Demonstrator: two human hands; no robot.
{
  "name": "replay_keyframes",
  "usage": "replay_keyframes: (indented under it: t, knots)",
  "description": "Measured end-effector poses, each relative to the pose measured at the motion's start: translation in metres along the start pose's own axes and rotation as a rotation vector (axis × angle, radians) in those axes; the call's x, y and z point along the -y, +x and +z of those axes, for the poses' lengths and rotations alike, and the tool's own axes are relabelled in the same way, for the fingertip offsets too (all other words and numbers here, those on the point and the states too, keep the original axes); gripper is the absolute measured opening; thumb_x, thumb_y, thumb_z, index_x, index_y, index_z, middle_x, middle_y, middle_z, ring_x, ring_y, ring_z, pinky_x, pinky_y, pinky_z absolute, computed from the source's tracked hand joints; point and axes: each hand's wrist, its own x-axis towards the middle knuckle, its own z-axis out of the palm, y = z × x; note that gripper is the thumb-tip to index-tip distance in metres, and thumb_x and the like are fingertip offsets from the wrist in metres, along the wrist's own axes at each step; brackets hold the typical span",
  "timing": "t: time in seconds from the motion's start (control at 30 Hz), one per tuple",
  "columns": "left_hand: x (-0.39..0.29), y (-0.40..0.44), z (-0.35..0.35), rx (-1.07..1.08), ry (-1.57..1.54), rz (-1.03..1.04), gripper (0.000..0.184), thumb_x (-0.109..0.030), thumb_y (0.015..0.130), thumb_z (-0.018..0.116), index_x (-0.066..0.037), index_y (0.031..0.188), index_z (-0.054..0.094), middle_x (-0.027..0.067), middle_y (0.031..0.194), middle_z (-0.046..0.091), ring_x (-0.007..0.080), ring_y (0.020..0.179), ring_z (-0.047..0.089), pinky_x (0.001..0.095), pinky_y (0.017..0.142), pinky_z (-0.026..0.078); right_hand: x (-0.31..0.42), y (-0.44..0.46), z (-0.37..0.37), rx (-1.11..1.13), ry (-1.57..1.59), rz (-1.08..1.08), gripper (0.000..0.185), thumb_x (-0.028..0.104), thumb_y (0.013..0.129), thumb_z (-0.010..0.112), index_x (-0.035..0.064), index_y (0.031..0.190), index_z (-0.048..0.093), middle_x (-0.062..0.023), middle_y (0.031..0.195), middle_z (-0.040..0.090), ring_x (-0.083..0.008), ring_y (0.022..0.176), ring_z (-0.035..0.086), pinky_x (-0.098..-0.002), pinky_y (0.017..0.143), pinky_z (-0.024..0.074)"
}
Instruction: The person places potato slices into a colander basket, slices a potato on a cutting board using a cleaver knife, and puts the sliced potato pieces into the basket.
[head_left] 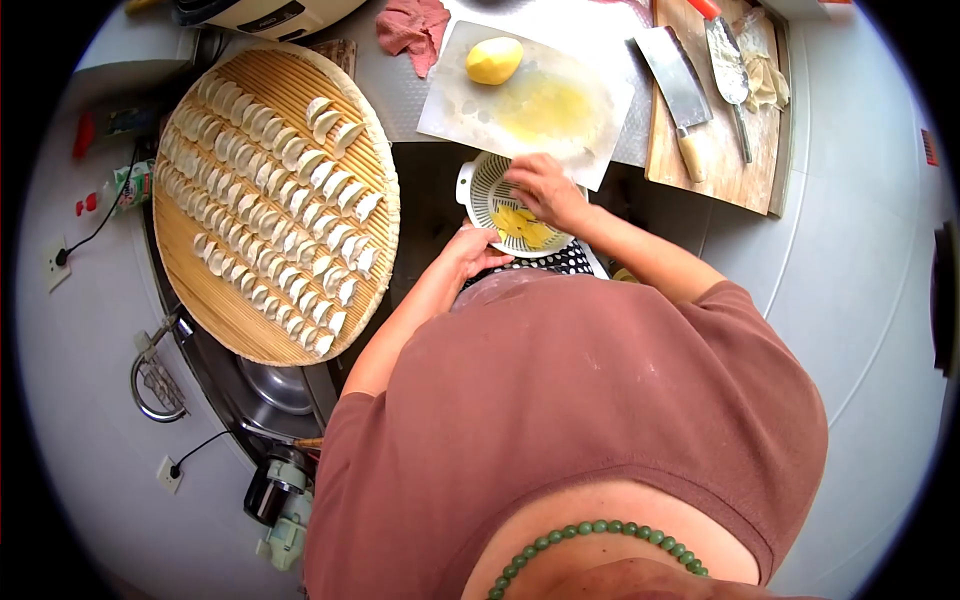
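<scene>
My left hand [474, 250] grips the near left rim of a white plastic colander [466, 190], its fingers closed on the edge. Pale yellow slices [520, 228], which look like potato, lie in the bottom of the colander. Over its far right side is my right hand [545, 190], fingers bent and drawn together; whatever they pinch, if anything, is hidden. Just beyond, a light cutting board [450, 112] overhangs the counter edge with a wet yellowish smear on it. One whole peeled potato [494, 61] rests near its far left corner.
At left, a large round woven tray [300, 75] carries rows of dumplings. A wooden board [740, 185] at right bears a cleaver [676, 78] and a flour-dusted scoop [728, 70]. A pink cloth [412, 32] lies behind, beside a cooker [270, 15]. A sink [270, 385] is below the tray.
</scene>
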Motion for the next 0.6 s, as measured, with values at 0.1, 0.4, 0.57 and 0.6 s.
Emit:
replay_keyframes:
  t: [0.1,0.4,0.57,0.6]
  knots:
    - [0.006,-0.006,-0.008,0.047,-0.049,-0.021,0.035,0.005,0.086,0.049,0.001,0.121,0.051,0.0172,0.112,0.062,0.0316,0.095,0.066,0.0434,0.078,0.059,0.013,-0.037,0.003,0.089,0.049,-0.002,0.034,0.004,0.072,0.073,0.0080,0.105,0.065,-0.0101,0.112,0.060,-0.0319,0.106,0.055,-0.0421,0.089,0.0470]
    - [0.018,-0.038,-0.026,-0.001,-0.020,0.076,0.044,0.008,0.085,0.045,0.007,0.129,0.042,0.0231,0.122,0.058,0.0356,0.104,0.064,0.0440,0.080,0.058,-0.021,0.001,-0.023,0.077,-0.550,0.031,0.063,0.016,0.074,0.073,0.0212,0.133,0.052,-0.0031,0.144,0.045,-0.0296,0.132,0.041,-0.0459,0.107,0.0337]
    - [0.020,-0.053,-0.037,-0.042,0.027,0.098,0.046,0.006,0.085,0.046,0.006,0.131,0.038,0.0243,0.122,0.057,0.0354,0.103,0.065,0.0429,0.078,0.059,-0.052,-0.004,-0.043,0.156,-0.485,-0.039,0.066,0.021,0.080,0.070,0.0246,0.141,0.045,-0.0015,0.146,0.043,-0.0278,0.136,0.039,-0.0457,0.109,0.0323]
    - [0.021,-0.055,-0.038,-0.044,0.028,0.095,0.047,0.006,0.085,0.046,0.006,0.131,0.037,0.0245,0.122,0.057,0.0354,0.103,0.065,0.0427,0.077,0.059,-0.057,-0.005,-0.052,0.176,-0.473,-0.059,0.069,0.020,0.079,0.072,0.0243,0.142,0.045,-0.0018,0.148,0.042,-0.0291,0.136,0.038,-0.0462,0.109,0.0329]
